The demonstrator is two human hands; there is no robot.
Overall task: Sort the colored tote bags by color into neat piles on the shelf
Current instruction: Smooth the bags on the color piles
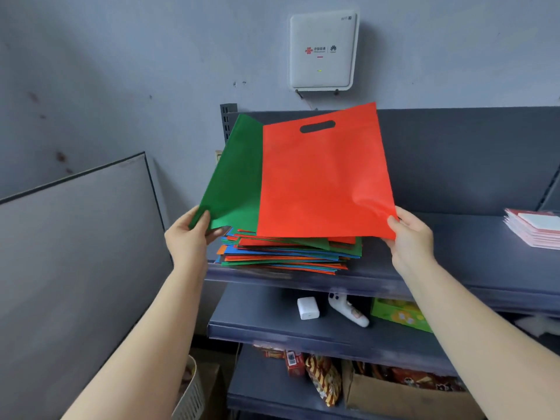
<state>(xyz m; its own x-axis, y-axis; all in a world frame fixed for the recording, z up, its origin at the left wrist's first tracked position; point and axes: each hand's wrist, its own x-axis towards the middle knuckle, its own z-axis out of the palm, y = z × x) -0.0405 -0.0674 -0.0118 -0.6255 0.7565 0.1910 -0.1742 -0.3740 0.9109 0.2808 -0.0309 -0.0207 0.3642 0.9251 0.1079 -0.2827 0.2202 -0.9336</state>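
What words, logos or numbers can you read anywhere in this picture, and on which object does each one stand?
"WiFi": faint mark in the top right corner of the white wall box, only just legible.
Two logos with small print at the wall box's centre: too small to read.
Snack packets and the green box on the lower shelves: print too blurred to read.
Tote bags: no text.

A red tote bag [324,177] overlaps a green one [236,177] (stack [288,253] mixes red, green, blue, orange).
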